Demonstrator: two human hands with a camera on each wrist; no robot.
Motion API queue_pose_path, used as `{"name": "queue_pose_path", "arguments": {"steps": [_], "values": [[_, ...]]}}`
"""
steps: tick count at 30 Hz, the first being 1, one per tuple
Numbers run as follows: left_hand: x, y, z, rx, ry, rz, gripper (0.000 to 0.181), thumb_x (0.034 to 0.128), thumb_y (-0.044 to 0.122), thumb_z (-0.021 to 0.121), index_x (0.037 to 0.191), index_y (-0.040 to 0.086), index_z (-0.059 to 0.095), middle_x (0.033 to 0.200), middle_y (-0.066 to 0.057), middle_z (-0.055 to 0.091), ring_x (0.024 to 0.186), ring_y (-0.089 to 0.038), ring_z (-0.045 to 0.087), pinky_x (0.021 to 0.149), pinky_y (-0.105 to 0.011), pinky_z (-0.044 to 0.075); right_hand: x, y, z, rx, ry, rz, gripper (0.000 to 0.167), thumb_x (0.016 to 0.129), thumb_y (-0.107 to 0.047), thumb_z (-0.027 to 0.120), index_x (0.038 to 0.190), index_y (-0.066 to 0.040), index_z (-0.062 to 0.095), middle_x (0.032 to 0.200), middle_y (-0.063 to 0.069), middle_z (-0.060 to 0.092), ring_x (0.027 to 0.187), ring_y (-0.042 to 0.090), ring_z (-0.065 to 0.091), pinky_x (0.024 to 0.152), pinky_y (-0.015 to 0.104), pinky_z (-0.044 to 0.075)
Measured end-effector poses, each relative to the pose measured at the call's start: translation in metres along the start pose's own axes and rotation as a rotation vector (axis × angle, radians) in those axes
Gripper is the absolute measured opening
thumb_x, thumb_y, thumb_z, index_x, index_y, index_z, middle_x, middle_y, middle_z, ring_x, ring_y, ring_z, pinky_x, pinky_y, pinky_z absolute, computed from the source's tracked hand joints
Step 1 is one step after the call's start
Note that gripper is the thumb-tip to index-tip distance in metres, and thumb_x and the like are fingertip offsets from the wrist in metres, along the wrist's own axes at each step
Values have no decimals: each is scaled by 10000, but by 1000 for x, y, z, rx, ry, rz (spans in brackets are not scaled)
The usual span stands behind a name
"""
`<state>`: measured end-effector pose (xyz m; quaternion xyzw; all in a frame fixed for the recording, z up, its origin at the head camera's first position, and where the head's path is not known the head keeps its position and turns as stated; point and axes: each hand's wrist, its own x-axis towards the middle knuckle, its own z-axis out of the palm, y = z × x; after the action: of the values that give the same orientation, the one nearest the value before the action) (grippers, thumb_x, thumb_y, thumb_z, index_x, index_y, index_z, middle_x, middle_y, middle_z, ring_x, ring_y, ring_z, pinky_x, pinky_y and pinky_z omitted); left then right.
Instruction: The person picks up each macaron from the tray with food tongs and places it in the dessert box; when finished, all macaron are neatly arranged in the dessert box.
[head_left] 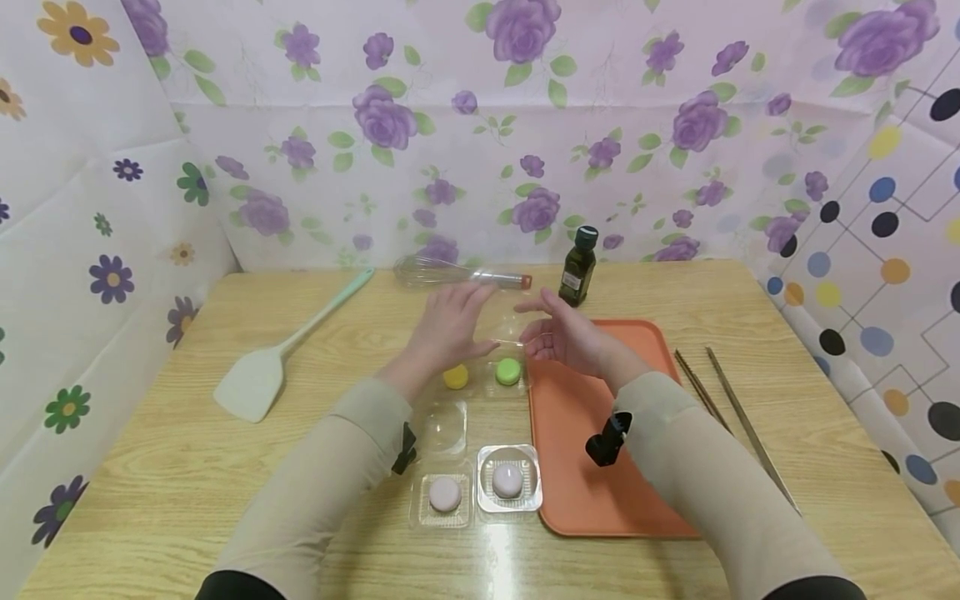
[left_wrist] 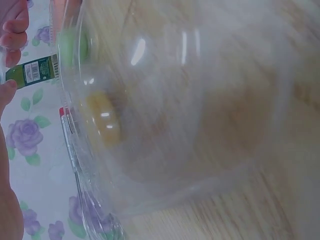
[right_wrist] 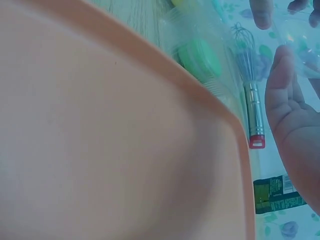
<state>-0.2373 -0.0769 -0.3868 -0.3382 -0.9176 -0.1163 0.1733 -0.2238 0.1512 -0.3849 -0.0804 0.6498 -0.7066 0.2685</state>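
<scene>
Near: left pale macaron (head_left: 445, 494), right pale macaron (head_left: 507, 481), both boxed. Middle: yellow macaron (head_left: 455, 377); green macaron (head_left: 507, 372), to its right. Beyond these: clear plastic cover (head_left: 506, 321), raised between my left hand (head_left: 448, 329) and right hand (head_left: 568, 337), both pinching it. Step, I judge: handling packaging; next move calls for light, even pressure. Far, right: dark bottle (head_left: 577, 271); label (left_wrist: 32, 71) barcoded, wording illegible to me.

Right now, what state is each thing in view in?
Left grip: holding clear plastic
Right grip: likewise
Bottle: upright, capped
Whisk: lying down
Spatula: lying flat
Tray: lying flat
Chopsticks: lying down
Near left container: open, lid back
Near right container: seems closed
Green macaron: in container, lid unclear
Yellow macaron: likewise
</scene>
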Motion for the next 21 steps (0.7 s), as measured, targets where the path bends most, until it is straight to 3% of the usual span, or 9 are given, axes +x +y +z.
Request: {"name": "queue_pose_path", "arguments": {"steps": [10, 15, 21], "values": [[-4, 0, 4, 46, 90, 97, 873, 668, 393, 820, 1373, 104, 394, 1271, -94, 472, 1107, -288, 438, 899, -436, 367, -1, 1, -2, 14, -49, 40, 589, 977, -519, 269, 1399, -119, 363, 896, 106, 595, 777, 222, 593, 804, 402, 477], [-6, 1, 3, 48, 95, 102, 879, 669, 386, 821, 1378, 113, 379, 1285, -95, 460, 1094, -293, 440, 870, -427, 372, -1, 2, -3, 19, -97, 68, 597, 963, -521, 289, 1436, -157, 308, 902, 113, 620, 793, 224, 600, 777, 362, 479], [-7, 1, 6, 62, 82, 110, 879, 696, 402, 800, 1389, 116, 340, 1294, -82, 420, 1110, -278, 422, 900, -426, 368, 0, 5, -4, -2, -93, 77, 576, 945, -512, 325, 1420, -186, 321, 891, 110, 638, 777, 205, 584, 796, 363, 461]]}}
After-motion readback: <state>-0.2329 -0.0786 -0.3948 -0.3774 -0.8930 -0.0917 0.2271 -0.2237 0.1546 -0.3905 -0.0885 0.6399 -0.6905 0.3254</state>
